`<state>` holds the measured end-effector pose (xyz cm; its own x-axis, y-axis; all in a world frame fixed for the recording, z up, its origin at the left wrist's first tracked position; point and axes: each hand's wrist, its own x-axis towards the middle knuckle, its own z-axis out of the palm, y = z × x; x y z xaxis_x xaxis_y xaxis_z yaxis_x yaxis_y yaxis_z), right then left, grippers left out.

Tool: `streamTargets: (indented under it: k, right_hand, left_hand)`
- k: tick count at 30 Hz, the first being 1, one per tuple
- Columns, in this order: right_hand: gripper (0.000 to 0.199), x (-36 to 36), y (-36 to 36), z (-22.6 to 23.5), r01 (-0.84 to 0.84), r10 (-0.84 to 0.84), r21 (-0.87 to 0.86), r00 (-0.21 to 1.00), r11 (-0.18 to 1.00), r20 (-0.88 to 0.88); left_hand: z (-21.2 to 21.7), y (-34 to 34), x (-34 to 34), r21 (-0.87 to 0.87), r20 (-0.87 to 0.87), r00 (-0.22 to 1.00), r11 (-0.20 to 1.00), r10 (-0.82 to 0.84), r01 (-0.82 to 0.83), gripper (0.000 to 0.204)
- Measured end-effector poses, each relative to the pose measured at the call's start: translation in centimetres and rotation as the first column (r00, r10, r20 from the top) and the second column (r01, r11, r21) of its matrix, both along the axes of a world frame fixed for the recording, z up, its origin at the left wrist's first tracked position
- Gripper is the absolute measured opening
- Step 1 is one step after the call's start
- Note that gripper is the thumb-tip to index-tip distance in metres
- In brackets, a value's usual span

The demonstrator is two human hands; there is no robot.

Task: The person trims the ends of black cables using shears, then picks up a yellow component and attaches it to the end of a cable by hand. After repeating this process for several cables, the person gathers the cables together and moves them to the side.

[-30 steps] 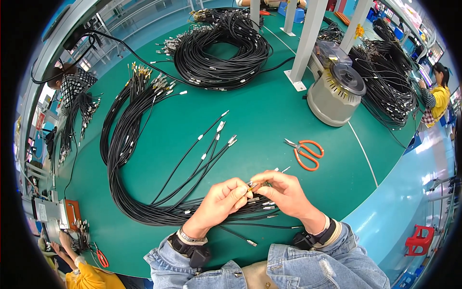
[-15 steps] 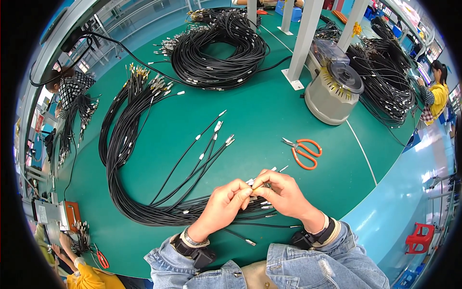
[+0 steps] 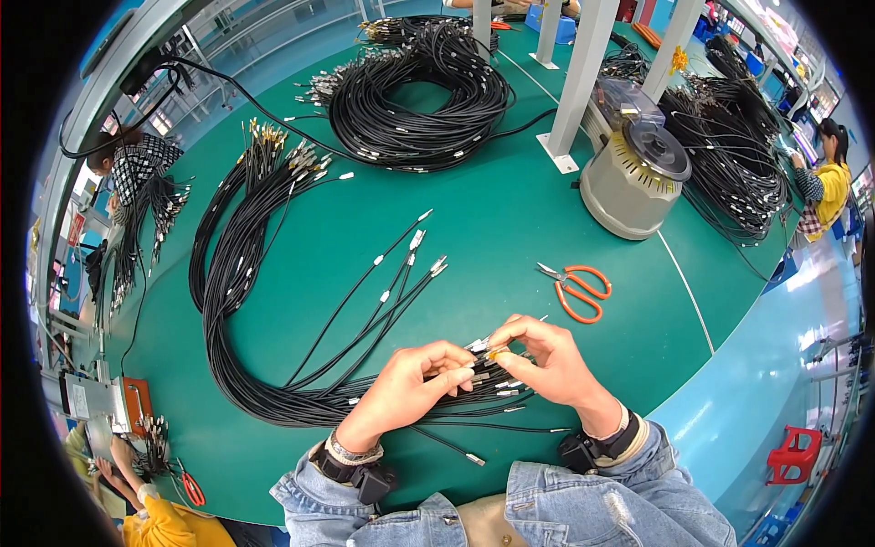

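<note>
Above the ends of a bundle of black cables with white-tagged tips, my two hands work close together. My right hand pinches a small yellow piece, too small to name, beside the metal connectors. Just left of it, my left hand has thumb and forefinger pressed together; what lies between them, if anything, is hidden. Some cable ends pass under and between both hands. A few loose cables fan out beyond my left hand. Orange-handled snips lie with blades apart, beyond my right hand.
The green table carries a large cable coil at the back. A round beige machine stands by grey posts, with more cables behind. People work around the edges. A red stool stands at right.
My hands were touching fingertip to fingertip; a small gap now separates them. The yellow piece shows more clearly at my right fingertips. The whole view has shifted slightly.
</note>
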<state>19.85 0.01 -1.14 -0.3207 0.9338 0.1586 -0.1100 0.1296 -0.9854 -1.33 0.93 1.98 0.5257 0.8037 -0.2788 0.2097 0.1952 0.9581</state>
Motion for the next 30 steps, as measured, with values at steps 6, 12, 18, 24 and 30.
streamTargets:
  k: [6, 12, 18, 24, 30]
  right_hand:
    - [0.011, 0.0, -0.2, 0.2, 0.037, -0.052, -0.19, 0.996, 0.981, -0.074]
    - [0.011, 0.1, -0.5, 0.1, 0.015, -0.038, -0.196, 0.993, 0.981, -0.114]
    - [0.013, 0.3, -0.2, -0.3, -0.026, 0.024, -0.034, 0.999, 0.999, -0.043]
    - [0.013, 0.2, -0.5, 0.4, 0.009, -0.012, -0.035, 0.997, 0.999, -0.075]
    - [0.01, 0.3, -0.9, -0.1, 0.028, -0.056, -0.242, 0.993, 0.97, -0.107]
  left_hand:
    - [-0.4, -0.5, 0.9, 0.128, -0.03, 0.994, 0.986, 0.108, -0.103, 0.012]
    - [-0.5, -1.2, 1.8, 0.289, -0.074, 0.975, 0.941, 0.207, -0.178, 0.013]
    - [-0.9, -1.4, 2.3, 0.487, -0.095, 0.965, 0.857, 0.242, -0.167, 0.013]
    - [-1.0, -1.6, 2.6, 0.48, -0.059, 0.964, 0.854, 0.259, -0.2, 0.013]
    - [-0.9, -1.7, 2.6, 0.553, -0.109, 0.96, 0.818, 0.257, -0.156, 0.014]
